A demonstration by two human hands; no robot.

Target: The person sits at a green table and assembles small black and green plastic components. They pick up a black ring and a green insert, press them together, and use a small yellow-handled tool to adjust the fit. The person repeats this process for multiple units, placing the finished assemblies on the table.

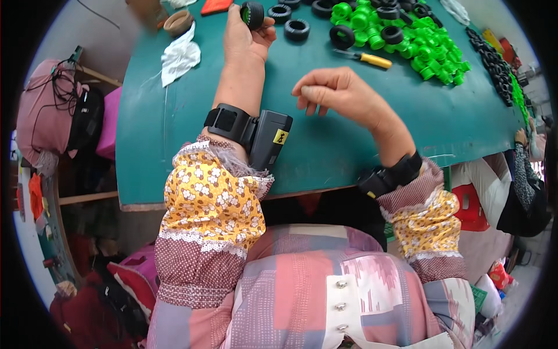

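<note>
In my left hand [247, 38], at the far side of the table, is a small black toy tyre [254, 15] with a bit of green showing at its side. My fingers are closed around it. My right hand [334, 93] hovers over the green tabletop to the right, fingers curled and thumb close to the index finger; nothing shows between them. Loose black tyres [297, 29] lie just right of my left hand. Beyond my right hand rests a screwdriver [375, 60] with a yellow handle, beside a heap of bright green plastic wheel hubs [427, 55].
Left of my left arm lie a crumpled white cloth [180, 57] and a brown round bowl [178, 22]. An orange-red piece [216, 6] sits at the far edge. More black tyres [491, 64] line the right side, where another person's arm [522, 168] reaches the table [290, 168].
</note>
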